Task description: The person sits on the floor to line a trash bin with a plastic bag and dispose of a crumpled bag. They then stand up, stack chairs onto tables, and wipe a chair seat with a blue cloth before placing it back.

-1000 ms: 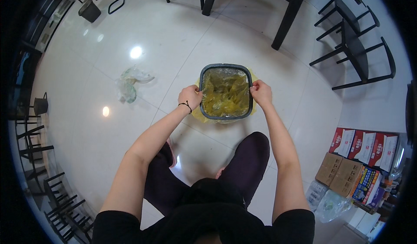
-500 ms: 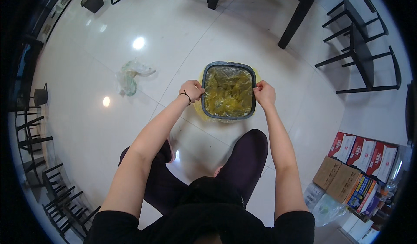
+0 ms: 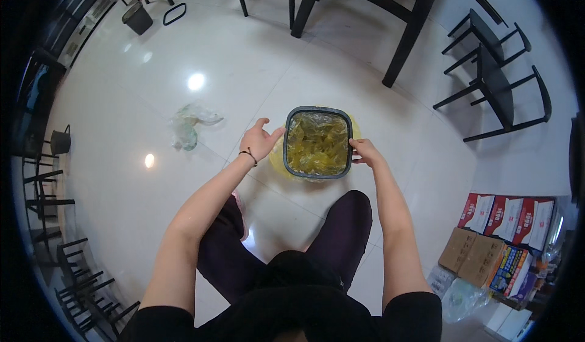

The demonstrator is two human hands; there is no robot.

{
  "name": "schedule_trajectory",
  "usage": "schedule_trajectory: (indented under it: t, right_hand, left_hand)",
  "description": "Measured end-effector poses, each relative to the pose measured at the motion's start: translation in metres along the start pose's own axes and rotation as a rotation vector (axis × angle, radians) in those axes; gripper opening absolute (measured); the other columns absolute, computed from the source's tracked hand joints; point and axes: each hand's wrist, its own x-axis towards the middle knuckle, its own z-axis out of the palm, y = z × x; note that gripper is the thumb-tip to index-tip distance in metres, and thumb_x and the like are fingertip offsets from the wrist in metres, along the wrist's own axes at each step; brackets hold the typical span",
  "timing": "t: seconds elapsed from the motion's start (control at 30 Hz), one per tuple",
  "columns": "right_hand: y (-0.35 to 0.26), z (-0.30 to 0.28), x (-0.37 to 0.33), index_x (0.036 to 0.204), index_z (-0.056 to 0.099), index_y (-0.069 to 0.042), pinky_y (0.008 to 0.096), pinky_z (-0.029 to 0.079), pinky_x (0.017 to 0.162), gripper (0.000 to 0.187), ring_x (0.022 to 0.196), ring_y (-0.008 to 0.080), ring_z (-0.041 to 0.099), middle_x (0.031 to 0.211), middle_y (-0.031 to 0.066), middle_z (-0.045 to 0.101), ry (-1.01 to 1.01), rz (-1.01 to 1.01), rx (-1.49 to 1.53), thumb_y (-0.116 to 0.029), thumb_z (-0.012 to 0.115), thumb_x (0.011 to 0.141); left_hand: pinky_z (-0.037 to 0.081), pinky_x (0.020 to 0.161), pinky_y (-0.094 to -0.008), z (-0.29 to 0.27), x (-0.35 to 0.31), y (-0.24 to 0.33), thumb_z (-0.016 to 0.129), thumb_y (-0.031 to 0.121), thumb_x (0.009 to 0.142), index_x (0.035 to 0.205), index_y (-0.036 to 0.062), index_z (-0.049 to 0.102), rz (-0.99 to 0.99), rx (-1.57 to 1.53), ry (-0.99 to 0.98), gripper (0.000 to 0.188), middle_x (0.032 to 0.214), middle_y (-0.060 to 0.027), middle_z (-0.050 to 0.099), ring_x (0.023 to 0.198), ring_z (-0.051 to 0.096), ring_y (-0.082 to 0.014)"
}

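A square trash bin [image 3: 319, 176] with a dark rim stands on the floor in front of my knees. It is lined with a see-through yellow plastic bag [image 3: 318, 144], whose edge sticks out around the outside of the rim. My left hand [image 3: 259, 142] is beside the bin's left edge, thumb and fingers spread, the thumb tip close to the rim; whether it touches cannot be told. At the right edge, my right hand [image 3: 365, 153] holds the rim, thumb on top and fingers against the outer side.
A crumpled clear plastic bag [image 3: 190, 124] lies on the tiled floor to the left. Another bin [image 3: 138, 19] and a dark ring [image 3: 175, 14] are at the far left. Dark table legs [image 3: 402, 52] and chairs [image 3: 496, 89] stand beyond; boxes [image 3: 472, 250] are stacked at right.
My left hand has come off the rim and spread its fingers, moving slightly left. My right hand stays at the right edge, its fingers looser. The whole view has shifted a little.
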Motion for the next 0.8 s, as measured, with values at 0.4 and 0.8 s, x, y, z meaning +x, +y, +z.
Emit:
schedule_trajectory:
  t: [0.4, 0.8]
  right_hand:
    - [-0.065, 0.022, 0.001, 0.084, 0.054, -0.001, 0.0309, 0.047, 0.046, 0.021, 0.056, 0.0193, 0.052, 0.08, 0.0082, 0.051, -0.049, -0.194, 0.275, -0.022, 0.059, 0.078]
    - [-0.211, -0.035, -0.031, 0.087, 0.05, 0.002, 0.034, 0.047, 0.047, 0.019, 0.063, 0.0211, 0.051, 0.082, 0.0082, 0.047, 0.392, -0.663, 0.84, -0.014, 0.056, 0.079]
  left_hand:
    - [0.041, 0.053, -0.0208, -0.071, -0.039, -0.041, 0.05, 0.035, 0.084, 0.105, 0.0048, 0.051, -0.301, -0.746, 0.123, 0.037, 0.077, -0.0031, 0.057, 0.065, 0.053, -0.008]
    - [0.041, 0.053, -0.0219, -0.08, -0.017, -0.06, 0.051, 0.034, 0.083, 0.101, 0.0073, 0.053, -0.173, -0.781, 0.218, 0.032, 0.076, -0.0012, 0.057, 0.066, 0.052, -0.0079]
